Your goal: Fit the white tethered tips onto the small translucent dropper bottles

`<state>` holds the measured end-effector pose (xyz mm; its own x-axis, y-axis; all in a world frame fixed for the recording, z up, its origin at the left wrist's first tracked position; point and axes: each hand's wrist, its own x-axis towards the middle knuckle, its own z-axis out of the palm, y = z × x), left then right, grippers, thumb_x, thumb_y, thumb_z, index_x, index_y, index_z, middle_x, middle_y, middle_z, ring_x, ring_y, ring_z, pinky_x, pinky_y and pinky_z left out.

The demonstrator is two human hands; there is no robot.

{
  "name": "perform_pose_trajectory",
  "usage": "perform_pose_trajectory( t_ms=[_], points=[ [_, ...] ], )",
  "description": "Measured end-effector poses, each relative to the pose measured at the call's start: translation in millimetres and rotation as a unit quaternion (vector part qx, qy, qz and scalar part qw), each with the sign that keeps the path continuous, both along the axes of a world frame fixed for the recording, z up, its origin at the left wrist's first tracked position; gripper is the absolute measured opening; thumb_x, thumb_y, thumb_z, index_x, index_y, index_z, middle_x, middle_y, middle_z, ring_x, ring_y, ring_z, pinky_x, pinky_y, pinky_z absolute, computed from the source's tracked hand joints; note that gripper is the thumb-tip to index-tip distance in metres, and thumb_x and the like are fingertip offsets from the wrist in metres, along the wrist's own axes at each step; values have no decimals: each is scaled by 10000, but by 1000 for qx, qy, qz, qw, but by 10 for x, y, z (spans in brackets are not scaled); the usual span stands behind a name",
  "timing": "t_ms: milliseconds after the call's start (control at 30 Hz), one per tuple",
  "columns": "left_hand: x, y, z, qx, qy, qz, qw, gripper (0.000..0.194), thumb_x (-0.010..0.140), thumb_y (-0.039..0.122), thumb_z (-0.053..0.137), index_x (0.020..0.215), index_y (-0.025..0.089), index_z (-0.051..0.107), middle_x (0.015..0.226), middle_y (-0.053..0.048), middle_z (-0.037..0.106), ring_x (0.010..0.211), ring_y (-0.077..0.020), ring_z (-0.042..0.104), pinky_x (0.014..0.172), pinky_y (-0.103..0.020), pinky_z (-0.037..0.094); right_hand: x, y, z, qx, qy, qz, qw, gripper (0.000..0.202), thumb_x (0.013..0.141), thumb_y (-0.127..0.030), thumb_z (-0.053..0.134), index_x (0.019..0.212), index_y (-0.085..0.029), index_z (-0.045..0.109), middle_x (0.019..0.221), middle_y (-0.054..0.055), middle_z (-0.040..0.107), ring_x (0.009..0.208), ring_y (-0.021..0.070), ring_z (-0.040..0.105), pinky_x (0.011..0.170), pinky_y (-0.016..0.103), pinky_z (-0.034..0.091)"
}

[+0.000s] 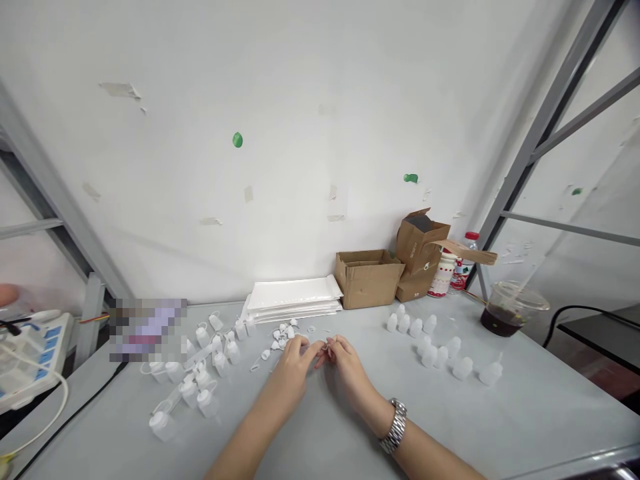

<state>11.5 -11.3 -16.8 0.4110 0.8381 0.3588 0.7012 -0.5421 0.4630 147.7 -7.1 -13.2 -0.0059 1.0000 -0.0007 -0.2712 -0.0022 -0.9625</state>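
My left hand (295,360) and my right hand (349,373) meet over the middle of the table, fingertips pinched together. A tiny pale piece shows between the fingers, too small and too covered to name. Just beyond my left hand lies a loose pile of small white plastic caps (283,332), some with strap rings. Several small translucent white bottles (205,400) with caps and ring straps stand to the left. On the right are several similar bottles (463,368) with bare tapered tops and no strap rings visible.
White padded envelopes (295,293) are stacked against the wall beside an open cardboard box (373,283) and a brown paper bag (420,257). A plastic cup of dark drink (510,313) stands far right. At left are a power strip (43,353) and cables.
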Motion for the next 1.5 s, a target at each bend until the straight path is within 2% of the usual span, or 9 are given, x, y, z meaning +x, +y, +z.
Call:
perform_pose_trajectory(
  t_ms=[500,633,833,967,1100,1233,1300,1433,1500],
  points=[
    [-8,-16,21,-6,37,11,999,695,613,-90,271,1161,273,496,985,-47,445,965,-172,444,854,-356,437,9,-9,-11,7,9,20,1000,317,706,-477,549,584,-219,409,552,-53,522,452,141,537,598,298,396],
    [-11,-17,36,7,32,1,999,697,630,-91,273,1176,281,494,998,-49,485,968,-178,463,857,-361,439,13,-10,1,24,-32,7,999,317,731,-487,527,590,-216,441,542,-48,509,476,141,526,603,299,402],
    [-28,12,-7,10,9,-7,1000,680,720,-66,258,1311,257,348,1042,-57,537,983,-181,468,888,-381,437,-1,-27,19,34,-84,1,996,347,770,-507,471,573,-235,386,492,-54,471,453,135,474,548,286,396],
    [-6,1,-67,26,14,-5,1000,638,763,-34,257,1330,251,324,1031,-65,537,985,-188,470,894,-407,438,-10,-49,7,44,-122,-9,991,346,807,-507,411,590,-241,368,491,-55,453,471,137,458,543,283,381],
    [31,-37,-99,29,6,-7,1000,627,784,-18,257,1342,264,302,1061,-69,531,1009,-193,465,904,-414,434,-15,-68,-35,58,-199,-53,977,330,829,-476,387,593,-249,344,492,-57,419,491,143,412,528,279,328],
    [56,-47,-132,33,-14,-6,999,608,792,-10,260,1330,267,328,1034,-70,539,977,-191,478,888,-422,445,-18,-81,-73,84,-222,-68,969,334,827,-484,395,593,-250,348,508,-64,383,498,140,359,517,272,286],
    [68,-39,-137,24,-33,-6,999,588,798,3,267,1318,264,351,1017,-70,539,968,-189,485,886,-420,453,-9,-76,-62,88,-221,-58,970,346,823,-506,403,596,-248,360,506,-68,379,489,135,354,511,268,285],
    [91,-1,-86,-30,-98,-8,995,566,798,20,267,1288,272,396,988,-57,520,954,-161,503,860,-357,495,38,-31,41,64,-164,18,984,400,813,-585,375,607,-242,378,496,-65,412,443,129,401,474,263,320],
    [98,25,-47,-42,-119,-13,992,572,791,17,267,1282,280,399,986,-50,512,948,-152,507,858,-350,501,66,-5,92,55,-140,25,988,452,818,-616,326,583,-235,385,498,-52,433,435,127,417,466,263,337]
  ],
)
